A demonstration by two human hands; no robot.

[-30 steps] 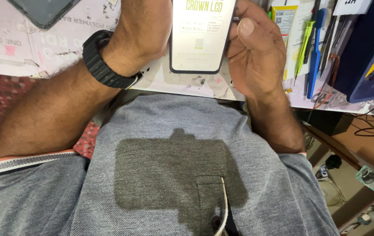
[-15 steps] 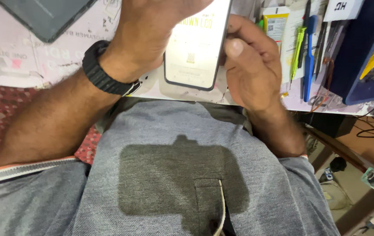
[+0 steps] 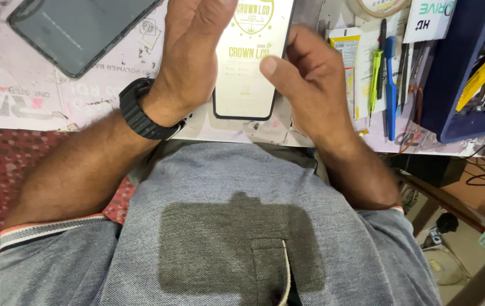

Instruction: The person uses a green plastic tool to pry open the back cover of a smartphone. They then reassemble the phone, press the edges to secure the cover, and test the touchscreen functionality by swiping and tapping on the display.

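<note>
A white-faced screen protector [image 3: 249, 85] with a black border is upright between my two hands, above the near edge of the table. My left hand [image 3: 197, 54], with a black watch [image 3: 143, 110] on its wrist, covers the protector's left side. My right hand [image 3: 307, 79] grips the right edge, and its thumb lies on the white face. The top of the protector is cut off by the frame.
A dark phone [image 3: 78, 31] lies face up on the white printed mat [image 3: 38, 90] at the far left. To the right are a green screwdriver [image 3: 374, 73], a blue tool [image 3: 390, 79], a tape roll [image 3: 379, 5] and a blue tray [image 3: 458, 96] of tools.
The protector has straightened from a tilt and now shows more of its face. My right thumb has moved from its right edge onto the face. The dark phone shows more fully.
</note>
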